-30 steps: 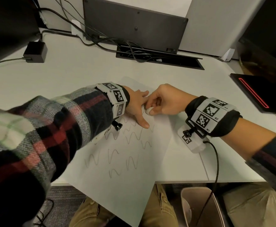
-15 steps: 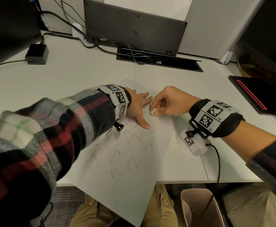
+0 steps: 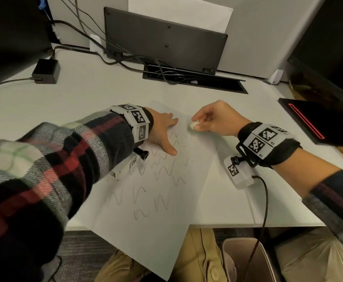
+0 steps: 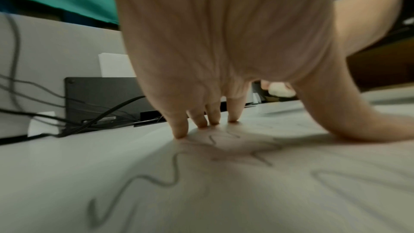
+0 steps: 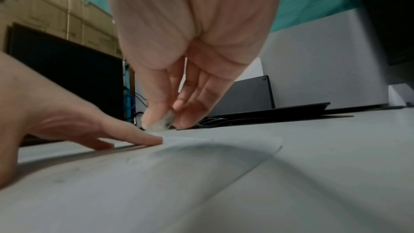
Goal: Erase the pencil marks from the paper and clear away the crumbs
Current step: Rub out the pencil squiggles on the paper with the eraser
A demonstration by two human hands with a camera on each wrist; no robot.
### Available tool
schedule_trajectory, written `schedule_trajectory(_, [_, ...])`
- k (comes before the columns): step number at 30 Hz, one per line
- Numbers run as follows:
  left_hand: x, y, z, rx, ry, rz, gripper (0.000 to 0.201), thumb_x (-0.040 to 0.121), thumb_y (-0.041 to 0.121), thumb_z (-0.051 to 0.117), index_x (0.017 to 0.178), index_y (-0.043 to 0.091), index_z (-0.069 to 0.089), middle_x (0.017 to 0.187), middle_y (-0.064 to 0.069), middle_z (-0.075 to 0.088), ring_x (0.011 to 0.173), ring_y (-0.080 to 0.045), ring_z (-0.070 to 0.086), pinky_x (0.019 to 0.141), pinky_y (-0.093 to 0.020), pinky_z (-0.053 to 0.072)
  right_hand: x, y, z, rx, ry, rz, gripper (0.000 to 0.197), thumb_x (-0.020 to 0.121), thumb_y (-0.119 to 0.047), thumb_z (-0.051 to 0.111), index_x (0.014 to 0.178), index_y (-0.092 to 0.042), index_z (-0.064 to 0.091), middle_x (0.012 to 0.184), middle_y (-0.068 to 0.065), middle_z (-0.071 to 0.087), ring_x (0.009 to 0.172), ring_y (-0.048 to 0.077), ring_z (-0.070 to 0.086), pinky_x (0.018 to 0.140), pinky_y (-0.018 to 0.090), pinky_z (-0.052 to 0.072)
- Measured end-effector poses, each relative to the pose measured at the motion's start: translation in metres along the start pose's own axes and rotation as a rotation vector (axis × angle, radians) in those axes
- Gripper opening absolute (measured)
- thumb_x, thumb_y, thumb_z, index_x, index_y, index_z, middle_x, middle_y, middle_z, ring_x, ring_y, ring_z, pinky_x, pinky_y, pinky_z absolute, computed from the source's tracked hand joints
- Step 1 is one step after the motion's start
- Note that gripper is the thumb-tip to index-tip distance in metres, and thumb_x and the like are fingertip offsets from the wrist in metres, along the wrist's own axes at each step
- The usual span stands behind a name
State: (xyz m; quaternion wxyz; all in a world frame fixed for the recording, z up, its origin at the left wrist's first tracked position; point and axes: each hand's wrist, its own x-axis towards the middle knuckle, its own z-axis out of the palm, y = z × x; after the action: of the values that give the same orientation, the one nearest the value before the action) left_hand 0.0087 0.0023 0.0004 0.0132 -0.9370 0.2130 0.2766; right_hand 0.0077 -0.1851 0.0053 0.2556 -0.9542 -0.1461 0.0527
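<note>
A white sheet of paper (image 3: 166, 231) with several wavy pencil marks (image 3: 162, 169) lies on the desk, its near corner hanging over the front edge. My left hand (image 3: 162, 131) presses flat on the sheet's far part, fingers spread and straight (image 4: 179, 130). My right hand (image 3: 211, 121) pinches a small white eraser (image 3: 194, 125) between thumb and fingertips, its tip at the paper's far right area (image 5: 163, 121). The marks under my left palm (image 4: 174, 171) show dark and wavy. I see no crumbs clearly.
A dark monitor back (image 3: 164, 37) and a cable tray (image 3: 195, 80) with cables sit at the far side. A black adapter (image 3: 46, 71) lies far left. A dark tablet with a red line (image 3: 313, 123) lies right. A bin (image 3: 246, 261) stands below the desk edge.
My right hand with the eraser has moved right and away from my left hand's fingers. The left hand stays pressed on the paper.
</note>
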Motion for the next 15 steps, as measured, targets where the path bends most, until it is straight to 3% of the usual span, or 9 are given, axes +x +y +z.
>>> schedule_trajectory(3, [0.000,-0.008,0.000,-0.023,0.012,0.018,0.112,0.070,0.063,0.066,0.150,0.028,-0.005,0.158,0.008,-0.009,0.145,-0.014,0.000,0.118,-0.039,0.008,0.006,-0.003,0.002,-0.047,-0.078,-0.015,0.019,0.077,-0.014,0.073,0.095,-0.011,0.072,0.082,0.004,0.065,0.072,0.009,0.055,0.079,0.027,0.048])
schedule_trajectory(6, [0.000,-0.008,0.001,0.006,0.040,0.015,0.107,0.071,0.064,0.064,0.149,0.033,-0.002,0.158,0.008,-0.003,0.145,-0.020,0.002,0.115,-0.043,0.011,0.013,-0.008,0.006,-0.077,-0.125,-0.049,0.018,0.078,-0.016,0.072,0.095,-0.011,0.072,0.073,-0.009,0.060,0.068,0.002,0.052,0.073,0.018,0.045])
schedule_trajectory(8, [0.000,-0.005,0.001,0.015,0.043,0.009,0.104,0.071,0.067,0.061,0.148,0.037,-0.002,0.157,0.006,-0.001,0.143,-0.023,0.003,0.113,-0.047,0.014,0.017,-0.010,0.008,-0.088,-0.131,-0.064,0.017,0.078,-0.016,0.072,0.094,-0.011,0.071,0.072,-0.011,0.058,0.066,0.002,0.051,0.070,0.017,0.044])
schedule_trajectory(12, [0.004,0.001,0.004,0.009,0.034,-0.003,0.104,0.072,0.071,0.057,0.148,0.040,-0.006,0.156,0.002,-0.001,0.143,-0.025,0.002,0.113,-0.048,0.015,0.021,-0.010,0.009,-0.103,-0.137,-0.068,0.016,0.078,-0.017,0.072,0.093,-0.012,0.072,0.076,-0.001,0.063,0.065,0.003,0.052,0.068,0.017,0.044])
schedule_trajectory(15, [0.005,0.001,0.005,0.004,0.031,-0.009,0.106,0.070,0.073,0.056,0.148,0.040,-0.007,0.156,0.004,-0.005,0.144,-0.024,0.002,0.113,-0.046,0.016,0.017,-0.011,0.010,-0.033,-0.226,-0.072,0.016,0.076,-0.018,0.075,0.091,-0.012,0.074,0.083,0.007,0.070,0.063,0.003,0.055,0.067,0.019,0.047])
